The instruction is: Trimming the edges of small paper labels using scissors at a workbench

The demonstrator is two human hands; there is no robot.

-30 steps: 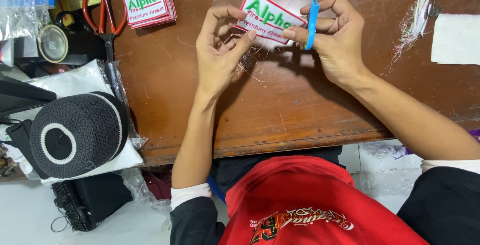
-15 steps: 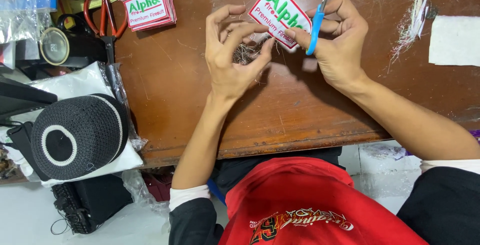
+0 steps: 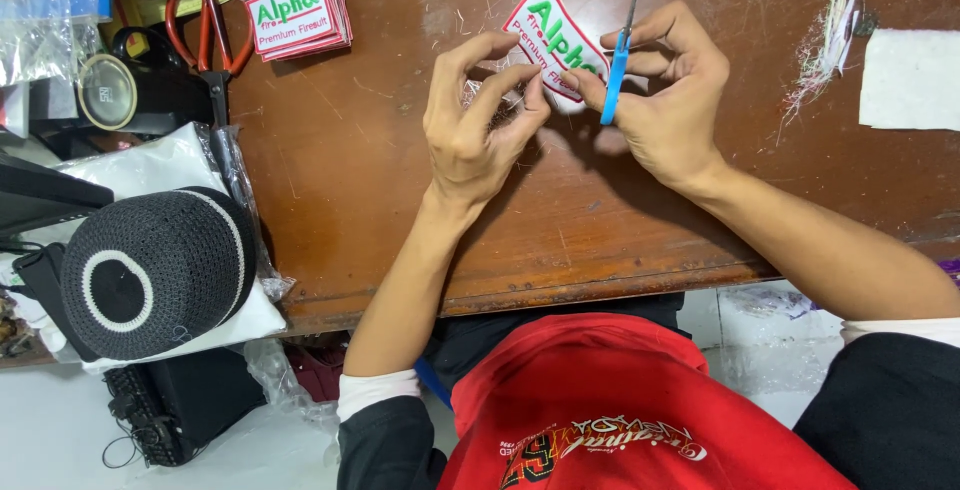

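The left hand [image 3: 470, 130] is curling its fingers [image 3: 510, 85] in, and the thumb and forefinger tips are pinching the lower edge of one embroidered patch [image 3: 550, 40], a white piece with a red border and green lettering. The right hand [image 3: 665, 100] is meeting it from the other side: its fingers are closing around one small pair of blue-handled thread snips [image 3: 618, 60], with the forefinger tip pressing against the patch just beside the left fingertips. The snips' thin metal blades are pointing up and away from the fingers, past the patch's far corner. The patch itself is tilting between the two hands, just above the brown wooden surface [image 3: 380, 200]. Well apart to the left of the left fingers, one stack of matching patches [image 3: 290, 0] is lying, though how many it holds cannot be told, and one pair of red-handled scissors [image 3: 200, 35] is resting just beside it. Nearer the surface's left edge, one black knitted cap with a white ring [image 3: 150, 270] is sitting on a white plastic-wrapped bundle [image 3: 150, 175]. Far to the right of the right fingers, one white cloth piece [image 3: 910, 80] is lying near a tangle of pale thread trimmings [image 3: 835, 40].
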